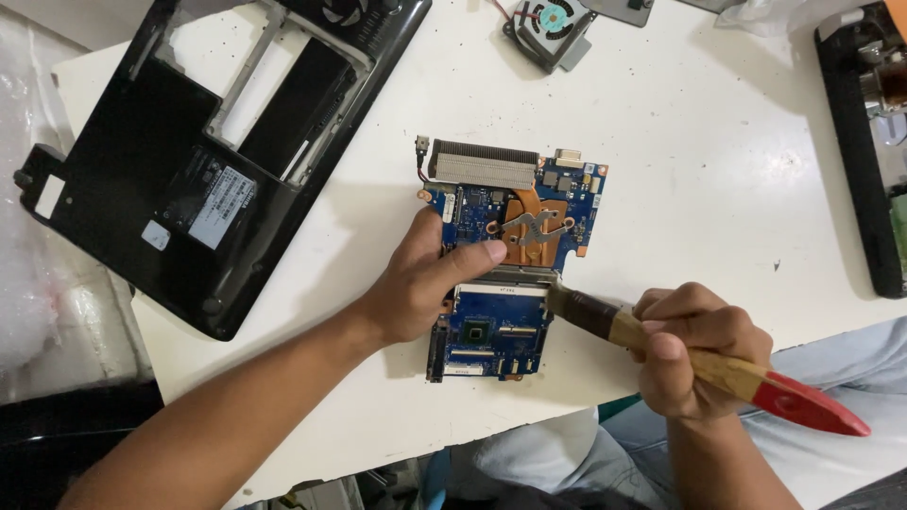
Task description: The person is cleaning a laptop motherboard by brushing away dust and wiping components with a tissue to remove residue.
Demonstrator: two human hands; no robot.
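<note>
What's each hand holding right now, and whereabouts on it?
The right hand grips a brush around the middle of its handle. The left hand pins the blue circuit board at its middle, thumb across the top.

White rectangular label (223, 207) on black casing (123, 161).

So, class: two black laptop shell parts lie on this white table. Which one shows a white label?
The black laptop base shell at the table's left corner: white stickers sit on its face. The black part at the right edge shows none.
</note>
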